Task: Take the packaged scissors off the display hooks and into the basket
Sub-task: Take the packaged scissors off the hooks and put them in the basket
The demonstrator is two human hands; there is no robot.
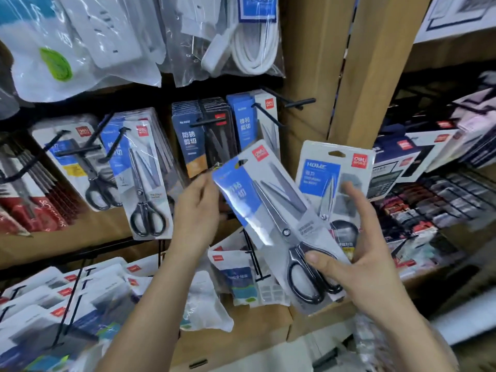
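Hanging from black hooks [206,122] on cardboard shelving [375,76], scissors packs [145,178] back the right grip [362,253] clutching a tilted pack [268,205]; left grip [196,210] blurred, state unclear.

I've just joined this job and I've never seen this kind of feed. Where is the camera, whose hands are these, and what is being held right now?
There is no machine here. A person is working with bare hands, and the single picture comes from a camera worn on their head, looking forward and down at a shop display.

The right hand grips a tilted scissors pack with a blue card, its thumb on the front over the black handles. A second pack marked HOME shows behind it with its hang hole free. How that one is held is hidden.

The left hand is at the tilted pack's top corner. It is blurred, so I can't tell whether it is pinching anything.

More hanging packs sit on black hooks behind. No basket shows in this view.
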